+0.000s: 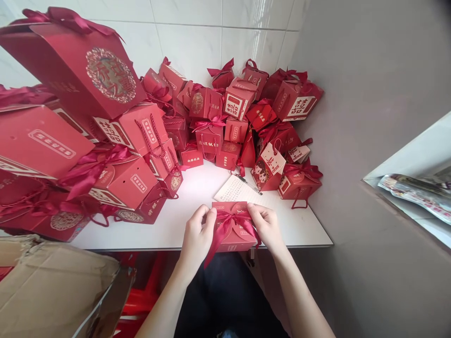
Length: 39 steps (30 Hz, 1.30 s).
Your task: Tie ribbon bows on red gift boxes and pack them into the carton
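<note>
A red gift box (pixel 230 245) with a dark red ribbon bow (pixel 233 218) tied over its top is at the front edge of the white table. My left hand (pixel 199 230) grips its left side, thumb at the upper corner, fingers partly hidden. On the opposite side, my right hand (pixel 266 224) holds the upper right corner between thumb and curled fingers. One ribbon tail hangs down past the box's front left. Just behind the box lie a notebook (pixel 232 189) with handwriting and a black pen (pixel 249 183).
Many finished-looking red gift boxes (pixel 209 141) are piled along the white table (pixel 148 234), stacked highest at left. A grey wall (pixel 352 117) bounds the right side, with a white shelf (pixel 405 164) holding printed packets. A cardboard box (pixel 52 286) and red stool (pixel 141 300) stand lower left.
</note>
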Tool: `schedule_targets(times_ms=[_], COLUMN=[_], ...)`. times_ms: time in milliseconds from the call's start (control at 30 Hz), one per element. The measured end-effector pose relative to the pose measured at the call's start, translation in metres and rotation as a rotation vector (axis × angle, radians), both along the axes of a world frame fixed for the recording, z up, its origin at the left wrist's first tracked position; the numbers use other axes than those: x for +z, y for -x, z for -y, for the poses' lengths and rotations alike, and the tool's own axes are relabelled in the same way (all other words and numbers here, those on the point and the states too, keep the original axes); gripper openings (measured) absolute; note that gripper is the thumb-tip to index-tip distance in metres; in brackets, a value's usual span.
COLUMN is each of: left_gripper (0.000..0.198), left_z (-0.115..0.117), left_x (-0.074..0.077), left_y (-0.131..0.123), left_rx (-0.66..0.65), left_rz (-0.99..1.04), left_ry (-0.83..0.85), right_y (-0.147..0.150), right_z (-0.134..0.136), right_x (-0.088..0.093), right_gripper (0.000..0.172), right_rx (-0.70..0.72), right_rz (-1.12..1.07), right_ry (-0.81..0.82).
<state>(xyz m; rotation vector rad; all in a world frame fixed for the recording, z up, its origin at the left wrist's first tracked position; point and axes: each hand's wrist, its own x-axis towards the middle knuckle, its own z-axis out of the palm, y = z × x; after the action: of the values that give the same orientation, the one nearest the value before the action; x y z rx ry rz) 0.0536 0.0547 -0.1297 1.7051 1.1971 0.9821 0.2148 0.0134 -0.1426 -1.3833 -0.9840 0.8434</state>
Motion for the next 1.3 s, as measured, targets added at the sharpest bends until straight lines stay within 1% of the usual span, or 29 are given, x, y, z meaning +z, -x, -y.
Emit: schedule_targets(times_ms=[133,233,367,467,500,533,600,633,667,700,767,833,867,933,1033,1100,1200,1300], left_gripper=[0.036,0.035,0.034,0.031,0.029,0.026,0.022,0.021,0.018,0.015,0.013,0.011,0.01,0.009,0.017,0.021,0.021,0.019], left_z=[0.009,0.011,0.004,-0.003,-0.005,-0.005,-0.005,-0.004,-0.002,-0.001,0.004,0.01,0.013,0.021,0.032,0.039,0.049,0.057], left_x=[-0.006,-0.009,-0.009,-0.005,-0.003,-0.001,0.002,0.003,0.003,0.003,0.001,-0.002,-0.003,-0.002,0.005,0.011,0.02,0.027], left_y=[-0.006,-0.008,-0.003,0.004,0.005,0.006,0.005,0.005,0.004,0.003,0.002,0.001,0.0,-0.001,-0.004,-0.005,-0.005,-0.003], left_rx=[0.069,0.088,0.05,0.051,0.059,0.064,0.053,0.04,0.028,0.02,0.022,0.047,0.055,0.049,0.006,-0.002,0.004,-0.002], left_rz=[0.076,0.106,0.102,0.14,0.137,0.114,0.033,0.004,-0.003,0.012,0.071,0.12,0.137,0.174,0.21,0.195,0.16,0.15], left_ry=[0.029,0.027,0.084,0.063,0.054,0.051,0.04,0.024,0.001,-0.026,-0.078,-0.161,-0.23,-0.434,-0.788,-0.944,-1.059,-1.102], right_y=[0.006,0.01,0.004,-0.01,-0.015,-0.018,-0.021,-0.021,-0.019,-0.017,-0.011,-0.006,-0.003,0.001,0.007,0.011,0.015,0.017], right_z=[-0.002,-0.004,-0.001,0.006,0.009,0.013,0.02,0.023,0.025,0.028,0.03,0.031,0.031,0.031,0.032,0.034,0.036,0.04], right_x=[-0.008,-0.013,-0.016,-0.021,-0.023,-0.025,-0.027,-0.027,-0.026,-0.025,-0.024,-0.023,-0.023,-0.023,-0.021,-0.017,-0.01,-0.004], right_gripper=[0.051,0.05,0.05,0.047,0.05,0.065,0.105,0.116,0.12,0.119,0.112,0.11,0.109,0.105,0.098,0.098,0.1,0.102], right_rx=[-0.03,-0.053,-0.018,0.014,0.055,0.119,0.28,0.348,0.39,0.408,0.399,0.356,0.321,0.234,0.123,0.085,0.054,0.03], right_rz=[-0.102,-0.174,-0.209,-0.194,-0.165,-0.117,0.012,0.072,0.115,0.139,0.145,0.161,0.186,0.252,0.325,0.346,0.353,0.358], right_ry=[0.0,0.009,-0.001,-0.086,-0.134,-0.174,-0.189,-0.163,-0.124,-0.094,-0.079,-0.1,-0.12,-0.185,-0.334,-0.427,-0.516,-0.558])
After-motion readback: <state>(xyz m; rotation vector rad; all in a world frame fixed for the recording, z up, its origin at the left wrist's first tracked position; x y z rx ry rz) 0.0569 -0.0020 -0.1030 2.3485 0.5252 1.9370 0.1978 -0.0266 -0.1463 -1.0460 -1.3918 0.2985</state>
